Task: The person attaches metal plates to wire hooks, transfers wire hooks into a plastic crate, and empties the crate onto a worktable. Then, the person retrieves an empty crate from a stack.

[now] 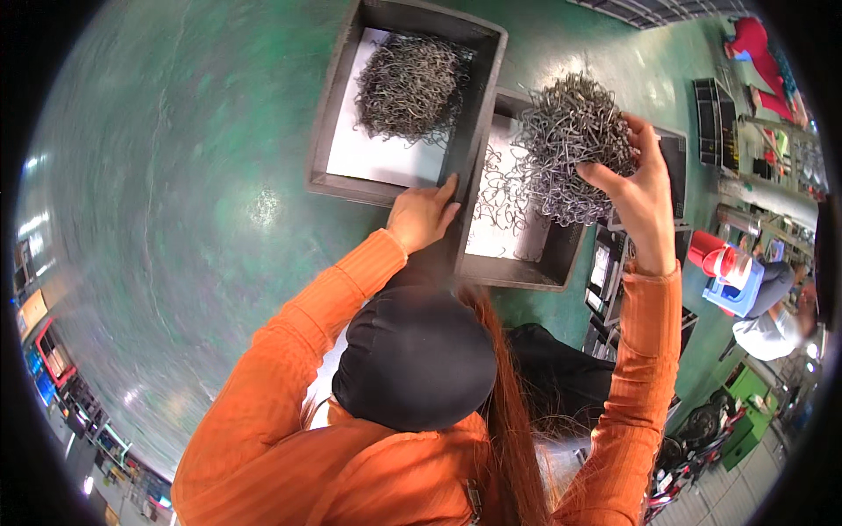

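Note:
A large tangled clump of small bent metal wire hooks (pixel 574 149) is in my right hand (pixel 636 180), its thumb and fingers spread around the clump's right side. The clump covers the far part of a dark grey bin (pixel 513 273). Loose hooks (pixel 500 197) lie scattered on that bin's white liner (pixel 507 241). To the left stands another dark grey bin (pixel 351 188) with a white liner, holding a second pile of hooks (pixel 412 88). My left hand (pixel 423 215) is at this bin's near right corner, index finger extended and thumb apart, with nothing visible in it.
Another dark bin's edge (pixel 674 171) shows behind my right wrist. Black racks (pixel 605 272) stand near my right forearm. On the right, a seated person (pixel 767 333) is beside a blue stool (pixel 737 294) and red bucket (pixel 709 254). A person in red (pixel 754 44) is farther off. The floor (pixel 219 131) is green.

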`<action>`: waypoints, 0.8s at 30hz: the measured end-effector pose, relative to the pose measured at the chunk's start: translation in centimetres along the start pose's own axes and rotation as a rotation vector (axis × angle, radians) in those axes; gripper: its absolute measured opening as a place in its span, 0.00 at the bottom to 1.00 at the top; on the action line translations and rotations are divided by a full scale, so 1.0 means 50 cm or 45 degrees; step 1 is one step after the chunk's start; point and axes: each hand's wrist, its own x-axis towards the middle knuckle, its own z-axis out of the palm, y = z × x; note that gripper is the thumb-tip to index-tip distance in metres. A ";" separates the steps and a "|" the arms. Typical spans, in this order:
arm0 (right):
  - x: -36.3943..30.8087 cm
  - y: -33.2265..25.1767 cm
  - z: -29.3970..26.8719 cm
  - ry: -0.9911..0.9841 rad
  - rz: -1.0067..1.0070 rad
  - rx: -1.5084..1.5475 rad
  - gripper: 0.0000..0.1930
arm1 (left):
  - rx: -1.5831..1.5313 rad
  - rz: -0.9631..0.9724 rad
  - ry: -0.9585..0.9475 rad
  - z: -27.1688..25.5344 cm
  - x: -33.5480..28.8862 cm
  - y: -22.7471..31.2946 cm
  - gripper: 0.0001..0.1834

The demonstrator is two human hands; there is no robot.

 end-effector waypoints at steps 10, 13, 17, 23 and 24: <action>0.102 -0.079 0.219 -0.198 -0.173 0.301 0.37 | -0.046 0.122 0.059 0.021 -0.005 0.003 0.23; 0.083 -0.039 0.281 -0.151 -0.202 -0.066 0.42 | -0.111 0.112 0.094 0.023 -0.009 0.000 0.23; 0.037 0.096 0.212 0.168 -0.170 -0.183 0.35 | -0.012 -0.035 -0.102 -0.024 -0.011 0.016 0.24; -0.145 0.450 0.098 0.452 0.679 -0.511 0.26 | -0.121 -0.014 0.136 -0.025 0.013 0.043 0.26; -0.169 0.494 0.094 0.338 0.849 -0.415 0.24 | -0.123 0.003 0.120 -0.021 0.026 0.062 0.26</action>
